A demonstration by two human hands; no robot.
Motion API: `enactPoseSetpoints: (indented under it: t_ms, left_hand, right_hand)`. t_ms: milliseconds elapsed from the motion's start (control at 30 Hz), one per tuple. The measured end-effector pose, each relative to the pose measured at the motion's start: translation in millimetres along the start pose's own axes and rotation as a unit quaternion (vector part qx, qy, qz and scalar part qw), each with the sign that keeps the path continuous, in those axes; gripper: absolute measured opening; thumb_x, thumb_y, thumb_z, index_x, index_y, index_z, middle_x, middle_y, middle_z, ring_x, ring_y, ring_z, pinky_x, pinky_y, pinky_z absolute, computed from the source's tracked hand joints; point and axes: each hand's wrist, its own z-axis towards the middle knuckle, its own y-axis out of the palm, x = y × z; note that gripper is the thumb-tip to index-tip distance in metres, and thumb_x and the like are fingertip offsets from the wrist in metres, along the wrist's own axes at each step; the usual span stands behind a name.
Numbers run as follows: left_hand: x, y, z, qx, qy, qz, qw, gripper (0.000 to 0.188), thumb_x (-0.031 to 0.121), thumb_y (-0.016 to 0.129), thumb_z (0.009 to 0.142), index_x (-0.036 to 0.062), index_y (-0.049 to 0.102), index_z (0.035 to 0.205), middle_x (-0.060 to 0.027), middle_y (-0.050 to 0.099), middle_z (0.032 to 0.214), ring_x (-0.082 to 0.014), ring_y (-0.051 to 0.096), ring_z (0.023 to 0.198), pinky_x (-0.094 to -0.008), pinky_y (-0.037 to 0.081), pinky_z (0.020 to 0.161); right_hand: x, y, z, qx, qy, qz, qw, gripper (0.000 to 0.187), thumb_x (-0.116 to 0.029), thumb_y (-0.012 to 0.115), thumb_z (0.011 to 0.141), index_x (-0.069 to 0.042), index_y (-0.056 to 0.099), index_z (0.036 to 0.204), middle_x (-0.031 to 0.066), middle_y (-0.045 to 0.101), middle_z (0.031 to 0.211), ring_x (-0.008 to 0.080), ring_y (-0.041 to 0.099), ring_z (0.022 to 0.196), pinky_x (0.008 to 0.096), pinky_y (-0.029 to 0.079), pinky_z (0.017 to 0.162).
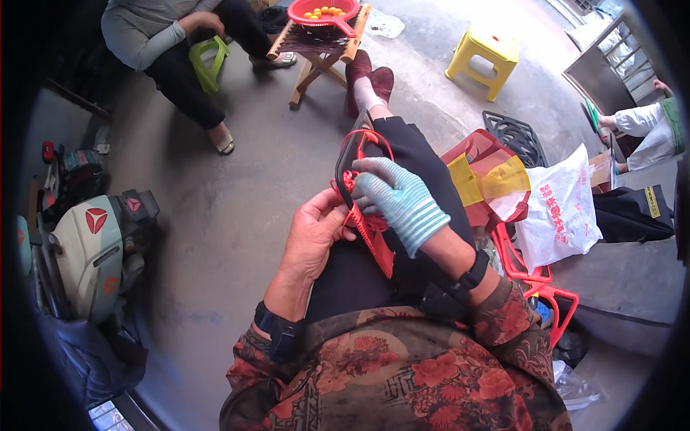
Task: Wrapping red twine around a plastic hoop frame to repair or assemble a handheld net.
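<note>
Over my lap stands a narrow black frame (pixel 344 161), its lower side closely wrapped in red cord (pixel 369 235). My bare left hand (pixel 307 233) is closed, thumb and fingers pinching the wrapped edge from the left. On the other side my right hand (pixel 402 200), in a light blue striped glove, has its fingers curled in against the frame and cord; its fingertips are partly hidden. A loose loop of red cord (pixel 389 144) arches above the frame, and a small bunch of red cord (pixel 349 177) sits at its edge.
Beside my right leg are a dark red and yellow bag (pixel 480 176), a white plastic bag (pixel 557 212), red frames (pixel 563 293) and black frames (pixel 514 136). A yellow stool (pixel 485 54) stands ahead. Another person (pixel 154 36) sits ahead left, near a folding stool (pixel 316 47) bearing a red basket (pixel 309 21).
</note>
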Motion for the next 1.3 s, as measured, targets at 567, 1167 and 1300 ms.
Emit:
enactPoseSetpoints:
  t_ms: [567,1167,1300]
  left_hand:
    - [121.5,-52.3,-126.1,0.039,0.245,-0.159,0.956,0.035,0.029,0.046,0.101,0.0096,0.039,0.073,-0.0001,0.038,0.063,-0.0116,0.036,0.056,-0.0281,0.034,0.050]
    - [9.1,10.4,-27.6,0.148,0.094,0.108,0.979,0.025,0.014,0.075,0.080,0.0041,0.057,0.094,-0.0008,0.059,0.084,-0.0081,0.058,0.073,-0.0247,0.048,0.065]
    - [54.2,-1.0,-33.3,0.122,0.116,-0.087,0.982,0.027,0.010,0.061,0.090,0.0030,0.056,0.115,-0.0060,0.063,0.100,-0.0135,0.062,0.082,-0.0306,0.052,0.077]
  right_hand:
    - [-52.9,-0.5,-60.8,-0.279,-0.300,-0.140,0.901,0.011,-0.005,0.071,0.077,0.000,0.064,0.084,0.0097,0.063,0.077,0.0172,0.064,0.074,0.0257,0.049,0.067]
    - [-63.0,-39.3,-124.5,-0.154,-0.159,0.123,0.967,0.021,-0.016,0.063,0.089,0.004,0.060,0.097,0.0090,0.057,0.059,0.0181,0.046,0.044,0.0323,0.033,0.042]
    - [-58.6,-57.6,-34.0,0.200,-0.358,-0.317,0.855,0.026,-0.014,0.061,0.086,-0.001,0.059,0.109,0.0137,0.064,0.096,0.0245,0.063,0.083,0.0356,0.051,0.073]
